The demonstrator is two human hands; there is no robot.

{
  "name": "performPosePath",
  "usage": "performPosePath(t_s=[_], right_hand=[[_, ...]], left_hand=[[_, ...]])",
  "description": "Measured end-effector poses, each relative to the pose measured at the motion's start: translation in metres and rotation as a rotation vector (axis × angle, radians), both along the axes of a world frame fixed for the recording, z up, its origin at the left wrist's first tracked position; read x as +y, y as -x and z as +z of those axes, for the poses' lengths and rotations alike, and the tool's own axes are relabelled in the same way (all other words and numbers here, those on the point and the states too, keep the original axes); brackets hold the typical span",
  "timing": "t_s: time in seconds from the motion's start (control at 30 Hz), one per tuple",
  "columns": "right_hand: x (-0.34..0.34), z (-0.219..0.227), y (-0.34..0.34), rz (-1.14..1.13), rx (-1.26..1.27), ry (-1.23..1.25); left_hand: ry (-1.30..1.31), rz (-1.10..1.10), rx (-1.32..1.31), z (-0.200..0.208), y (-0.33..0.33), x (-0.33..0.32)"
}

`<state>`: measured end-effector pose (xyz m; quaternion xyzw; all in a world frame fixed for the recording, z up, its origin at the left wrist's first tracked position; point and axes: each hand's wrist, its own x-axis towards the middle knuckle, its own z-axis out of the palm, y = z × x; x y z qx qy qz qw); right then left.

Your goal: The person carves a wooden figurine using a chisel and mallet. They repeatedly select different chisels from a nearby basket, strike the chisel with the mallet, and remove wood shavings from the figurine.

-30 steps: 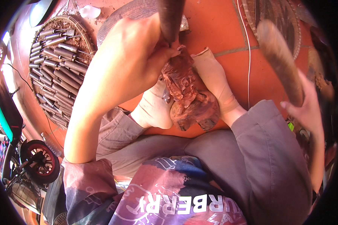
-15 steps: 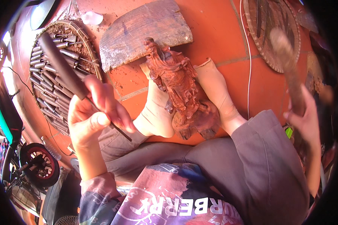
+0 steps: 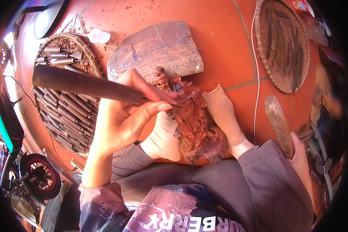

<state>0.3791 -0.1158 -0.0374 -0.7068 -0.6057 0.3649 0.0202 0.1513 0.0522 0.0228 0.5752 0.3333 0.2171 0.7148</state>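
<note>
A reddish-brown carved wooden figure (image 3: 195, 123) stands between my two feet, its base toward me. My left hand (image 3: 120, 123) is closed around a carving chisel (image 3: 85, 86) near the blade end of its dark round handle. The handle points left, and the blade reaches toward the figure's upper part; my fingers hide the tip, so I cannot tell whether it touches the wood. At the right, beside my knee, my right hand (image 3: 301, 156) grips a wooden club-like mallet (image 3: 279, 125) by its lower end, apart from the figure.
A worn wooden board (image 3: 154, 50) lies behind the figure. At the left, a round basket (image 3: 96, 63) holds several chisels and wood chips. Another basket (image 3: 260, 36) at the far right holds long dark tools. A white cable (image 3: 256, 104) crosses the tiled floor; a small wheel (image 3: 40, 176) stands lower left.
My left hand has moved right and brought the chisel over the figure, its handle now lying more level. My right hand and the mallet have come lower and inward.
</note>
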Motion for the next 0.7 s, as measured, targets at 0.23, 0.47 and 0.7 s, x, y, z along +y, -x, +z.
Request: performPosePath(t_s=[0.23,0.47,0.7], right_hand=[[0.017,-0.056,0.032,0.019,-0.167,-0.072],[0.011,-0.069,0.032,0.005,-0.205,-0.070],[0.007,-0.076,0.031,0.001,-0.207,-0.121]], left_hand=[[-0.132,-0.209,0.146,-0.008,-0.009,0.008],[-0.156,-0.222,0.222,-0.001,-0.013,0.008],[-0.234,-0.208,0.230,0.001,-0.016,0.006]])
